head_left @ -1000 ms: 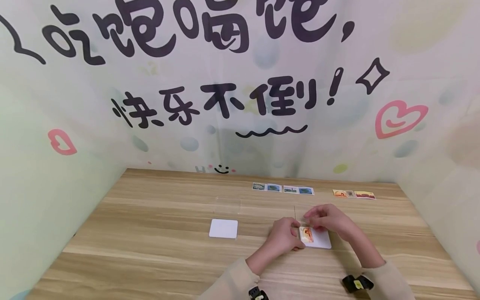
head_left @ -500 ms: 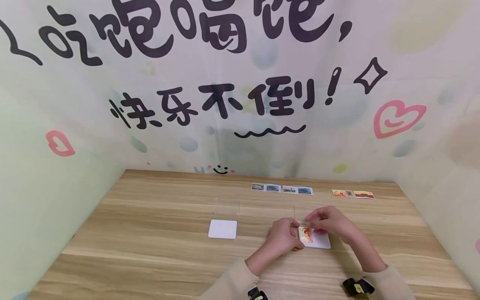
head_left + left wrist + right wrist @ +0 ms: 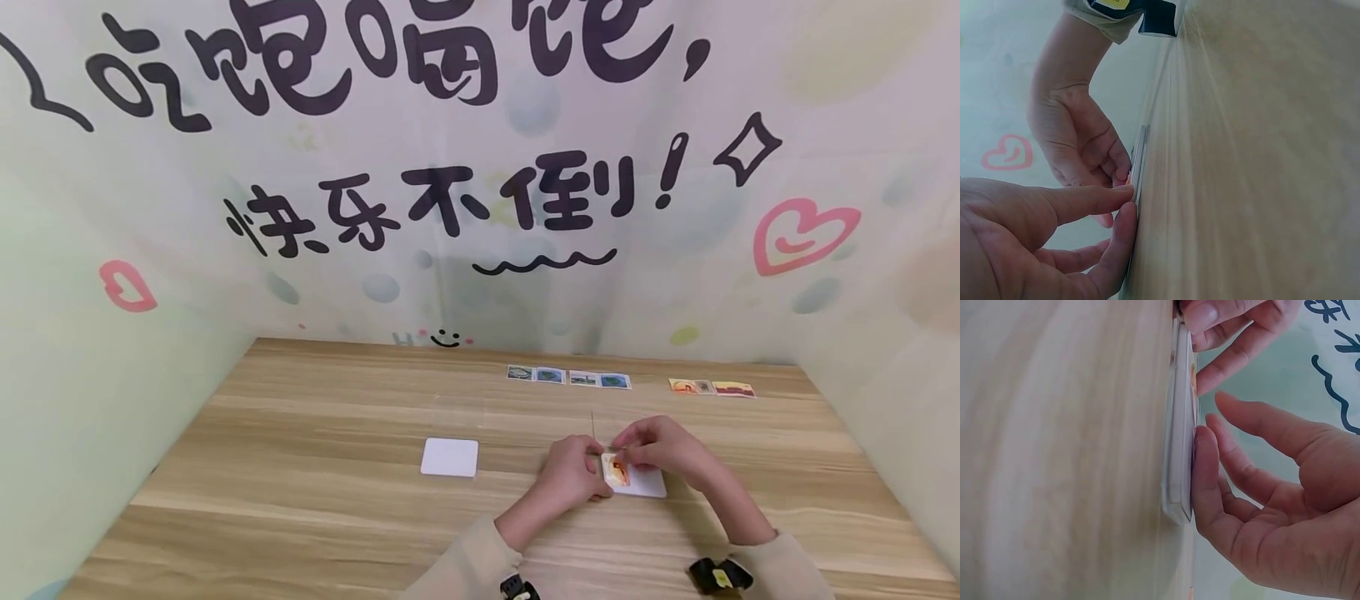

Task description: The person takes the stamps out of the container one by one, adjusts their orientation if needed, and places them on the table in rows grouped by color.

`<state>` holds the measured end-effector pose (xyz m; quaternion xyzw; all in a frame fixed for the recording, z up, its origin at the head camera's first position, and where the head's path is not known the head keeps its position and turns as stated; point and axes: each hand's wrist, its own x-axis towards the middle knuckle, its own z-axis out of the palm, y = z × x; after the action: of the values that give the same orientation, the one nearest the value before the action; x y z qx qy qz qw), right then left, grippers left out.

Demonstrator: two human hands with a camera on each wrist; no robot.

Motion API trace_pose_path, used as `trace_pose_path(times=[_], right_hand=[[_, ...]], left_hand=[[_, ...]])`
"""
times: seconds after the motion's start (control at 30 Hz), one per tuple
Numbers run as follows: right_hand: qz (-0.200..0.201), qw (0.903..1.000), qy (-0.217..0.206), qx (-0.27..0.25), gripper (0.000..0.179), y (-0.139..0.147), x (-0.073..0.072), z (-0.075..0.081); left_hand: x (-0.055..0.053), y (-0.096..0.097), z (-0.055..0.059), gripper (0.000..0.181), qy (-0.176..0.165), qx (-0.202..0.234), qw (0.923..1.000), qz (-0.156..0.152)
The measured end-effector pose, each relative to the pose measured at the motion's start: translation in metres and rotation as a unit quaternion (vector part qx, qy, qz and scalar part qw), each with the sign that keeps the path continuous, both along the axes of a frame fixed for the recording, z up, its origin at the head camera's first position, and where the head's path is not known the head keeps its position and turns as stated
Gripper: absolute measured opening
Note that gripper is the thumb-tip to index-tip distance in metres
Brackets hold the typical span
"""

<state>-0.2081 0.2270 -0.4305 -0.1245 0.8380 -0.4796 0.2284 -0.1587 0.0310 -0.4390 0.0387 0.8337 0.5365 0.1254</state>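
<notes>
A white slab (image 3: 647, 482) with rounded corners lies on the table right of centre. On its left part sits an orange postage stamp (image 3: 617, 472), slightly tilted. My left hand (image 3: 568, 472) holds the slab's left end, fingertips at its far and near corners. My right hand (image 3: 663, 443) reaches in from the right, fingertips over the stamp's upper right edge. In the right wrist view, one finger (image 3: 1207, 469) of the right hand rests along the slab's face, the other digits spread apart. The slab looks thick and layered at its edge (image 3: 1175, 450) there.
A second white slab (image 3: 449, 457) lies to the left, a clear panel (image 3: 459, 411) behind it. Another clear panel (image 3: 602, 423) lies behind the right slab. Along the table's back are blue and green stamps (image 3: 551, 376) and, farther right, orange and red stamps (image 3: 734, 389).
My right fingertips have shifted slightly left, onto the orange stamp's upper edge, and the stamp has turned a little. My left hand stays on the slab's left end.
</notes>
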Motion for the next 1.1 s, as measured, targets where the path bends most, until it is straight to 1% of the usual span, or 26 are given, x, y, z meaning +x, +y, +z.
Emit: trace_pose_path(times=[0.13,0.27,0.43,0.73,1.1], right_hand=[[0.016,0.9998,0.001,-0.014,0.025,0.0012,0.0003,-0.0001],[0.022,0.9996,0.006,-0.017,0.026,0.001,0.0009,-0.0004],[0.016,0.9997,0.017,-0.007,0.025,-0.0019,0.003,0.0001],[0.015,0.9997,0.014,0.016,0.017,-0.0036,0.0034,0.0014],[-0.001,0.9985,0.024,0.049,0.013,-0.0063,0.0033,0.0025]], left_hand=[[0.0005,-0.0008,0.0,0.045,0.003,0.005,1.0,-0.002],[0.0004,-0.0012,-0.0012,0.044,0.011,0.005,0.9999,-0.004],[0.0003,-0.0011,-0.0018,0.044,0.016,0.001,0.9999,-0.006],[-0.0001,-0.0007,-0.0019,0.044,0.022,-0.007,0.9997,-0.008],[-0.0008,-0.0006,-0.002,0.045,0.018,-0.005,0.9998,-0.01]])
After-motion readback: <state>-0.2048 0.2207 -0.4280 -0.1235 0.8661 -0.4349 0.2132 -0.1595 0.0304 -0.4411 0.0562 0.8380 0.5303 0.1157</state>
